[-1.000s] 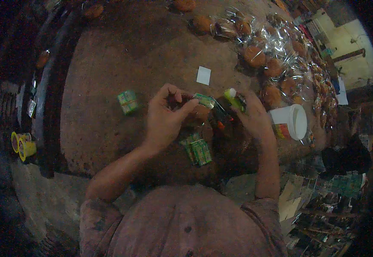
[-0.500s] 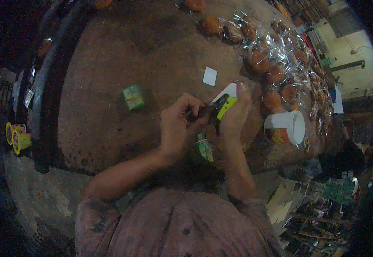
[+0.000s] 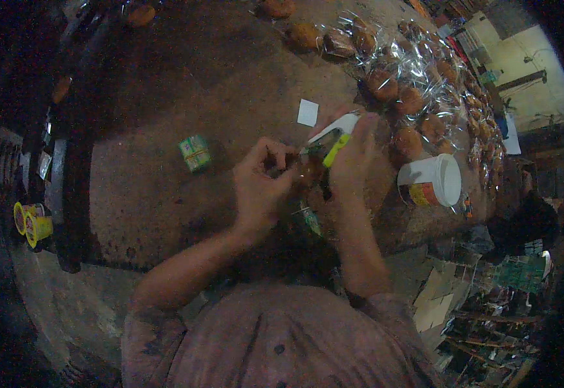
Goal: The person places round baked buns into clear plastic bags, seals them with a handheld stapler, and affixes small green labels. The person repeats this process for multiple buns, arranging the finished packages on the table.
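My right hand [image 3: 354,155] is wrapped around a white and lime-green hand stapler [image 3: 337,137], whose jaws point left and stand apart. Just left of the jaws, my left hand [image 3: 264,178] is closed, thumb and finger pinched together. Between the hands shows a dark brownish thing with shiny glints, perhaps the edge of a clear wrapper; its shape is hard to make out. Below it lies a small green and pale packet [image 3: 310,221], partly in shadow. A bundled green and yellow packet [image 3: 195,154] rests to the left, and a white paper square [image 3: 308,112] lies beyond my hands.
Many brown buns in clear wrap [image 3: 411,100] cover the table's right and far side. A white tub [image 3: 447,181] lies on its side by my right forearm. Yellow cups [image 3: 38,227] stand beyond the left table edge [image 3: 75,194]. A bare bun [image 3: 141,15] sits far left.
The stapler's jaws have spread wider apart. Both hands have shifted slightly within the view, and the whole view has turned a little.
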Tool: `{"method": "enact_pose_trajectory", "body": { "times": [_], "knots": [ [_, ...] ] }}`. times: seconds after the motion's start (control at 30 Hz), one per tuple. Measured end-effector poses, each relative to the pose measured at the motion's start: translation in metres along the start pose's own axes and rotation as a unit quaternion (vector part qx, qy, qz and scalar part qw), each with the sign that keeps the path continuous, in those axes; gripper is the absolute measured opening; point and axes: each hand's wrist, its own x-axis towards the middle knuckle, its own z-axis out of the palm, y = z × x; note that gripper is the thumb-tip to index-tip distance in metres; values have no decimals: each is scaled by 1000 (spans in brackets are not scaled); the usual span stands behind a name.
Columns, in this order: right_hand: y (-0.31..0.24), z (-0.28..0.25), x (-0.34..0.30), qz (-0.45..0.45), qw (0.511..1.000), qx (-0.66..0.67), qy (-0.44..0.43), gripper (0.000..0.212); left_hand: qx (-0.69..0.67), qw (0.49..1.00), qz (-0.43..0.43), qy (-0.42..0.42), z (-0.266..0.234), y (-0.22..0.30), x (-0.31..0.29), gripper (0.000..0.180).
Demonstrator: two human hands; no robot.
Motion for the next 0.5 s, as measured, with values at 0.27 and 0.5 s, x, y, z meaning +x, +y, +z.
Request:
{"method": "enact_pose_trajectory", "body": {
  "times": [0.27,0.5],
  "knots": [
    [23,-104,33,-185,736,-651,9,43,-43,996,-71,-26,-8,-9,16,22],
    [14,-101,28,-147,819,-554,13,38,27,998,-35,-44,-4,-13,19,23]
  ]
}}
